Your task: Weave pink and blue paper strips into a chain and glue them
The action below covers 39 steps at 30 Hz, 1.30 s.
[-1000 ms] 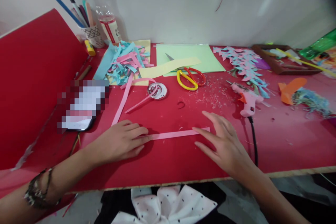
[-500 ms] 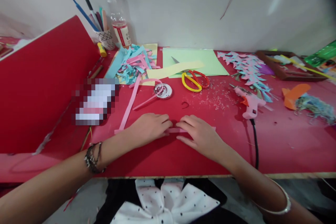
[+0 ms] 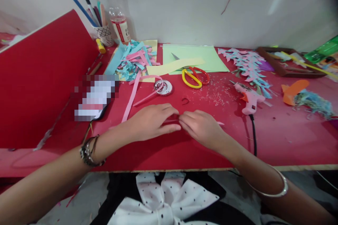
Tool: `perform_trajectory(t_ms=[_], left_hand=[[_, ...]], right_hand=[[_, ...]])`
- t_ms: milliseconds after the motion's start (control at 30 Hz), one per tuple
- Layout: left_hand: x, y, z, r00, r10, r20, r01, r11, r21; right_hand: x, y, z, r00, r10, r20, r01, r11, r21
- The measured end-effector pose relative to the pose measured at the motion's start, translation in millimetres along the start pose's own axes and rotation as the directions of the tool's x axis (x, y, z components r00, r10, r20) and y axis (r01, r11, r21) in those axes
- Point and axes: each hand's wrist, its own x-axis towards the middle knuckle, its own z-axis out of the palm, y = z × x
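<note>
My left hand point(image 3: 151, 121) and my right hand point(image 3: 202, 126) meet fingertip to fingertip over a thin pink paper strip point(image 3: 220, 123) on the red table point(image 3: 277, 140). Both hands pinch the strip where they meet, and most of it is hidden under them. Only its right tip shows past my right hand. A longer pink strip point(image 3: 130, 98) lies just beyond my left hand, running toward a round metal lid point(image 3: 163, 87).
Yellow and red scissors point(image 3: 194, 77) lie on green paper point(image 3: 192, 58). A pink glue gun point(image 3: 248, 97) with a black cord sits to the right. A heap of blue and pink scraps point(image 3: 133, 59), a pen cup point(image 3: 101, 31), a bottle point(image 3: 118, 21), a phone point(image 3: 93, 98) and a wooden tray point(image 3: 289, 65) stand around. A red board point(image 3: 39, 77) leans at left.
My hands have slid toward each other along the pink strip, from its two ends to its middle. The fingers went from lying flat to pinching it.
</note>
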Motion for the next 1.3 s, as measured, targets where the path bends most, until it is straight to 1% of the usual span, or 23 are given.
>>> perform_trajectory(t_ms=[100, 167, 200, 267, 333, 400, 467, 567, 733, 867, 1000, 1167, 1300], left_hand=[[0, 11, -2.7, 0.997, 0.078, -0.019, -0.07, 0.961, 0.269], [0, 15, -2.4, 0.995, 0.102, -0.02, -0.088, 0.931, 0.354], [0, 15, -2.3, 0.996, 0.091, -0.02, -0.078, 0.931, 0.357], [0, 14, -2.6, 1.0, 0.028, -0.013, -0.023, 0.956, 0.291], [1, 12, -4.1, 0.999, -0.034, 0.02, 0.031, 0.989, 0.145], [1, 11, -5.9, 0.996, -0.066, 0.064, 0.068, 0.997, -0.026], [1, 11, -7.1, 0.99, -0.101, 0.095, 0.115, 0.981, -0.158], [0, 11, -6.4, 0.982, -0.141, 0.13, 0.172, 0.946, -0.274], [0, 11, -2.9, 0.977, -0.111, 0.181, 0.179, 0.89, -0.418], [0, 8, -5.5, 0.969, -0.115, 0.221, 0.211, 0.851, -0.481], [-5, 1, -10.1, 0.951, -0.164, 0.261, 0.279, 0.818, -0.503], [-13, -7, -14.2, 0.944, -0.182, 0.273, 0.296, 0.833, -0.468], [-21, -11, -19.5, 0.929, -0.236, 0.285, 0.341, 0.846, -0.411]], right_hand=[[1, 1, -10, 0.995, 0.093, 0.026, -0.096, 0.985, 0.14], [2, 2, -16, 0.992, 0.114, 0.055, -0.123, 0.971, 0.206], [2, 2, -18, 0.991, 0.115, 0.066, -0.127, 0.965, 0.229], [3, 2, -21, 0.991, 0.115, 0.07, -0.129, 0.957, 0.26], [3, 2, -21, 0.994, 0.095, 0.055, -0.106, 0.961, 0.255], [3, 1, -19, 0.998, 0.06, 0.012, -0.061, 0.977, 0.204], [3, -1, -16, 0.998, 0.042, -0.043, -0.036, 0.99, 0.135], [5, -4, -13, 0.992, 0.062, -0.109, -0.054, 0.996, 0.078], [4, -4, -9, 0.99, 0.028, -0.135, -0.018, 0.997, 0.074], [-2, 6, -10, 0.993, 0.032, -0.111, -0.022, 0.996, 0.091], [-11, 20, -12, 0.994, 0.091, -0.062, -0.083, 0.99, 0.113], [-25, 35, -13, 0.99, 0.143, -0.01, -0.141, 0.983, 0.118], [-37, 54, -13, 0.97, 0.245, 0.009, -0.244, 0.966, 0.083]])
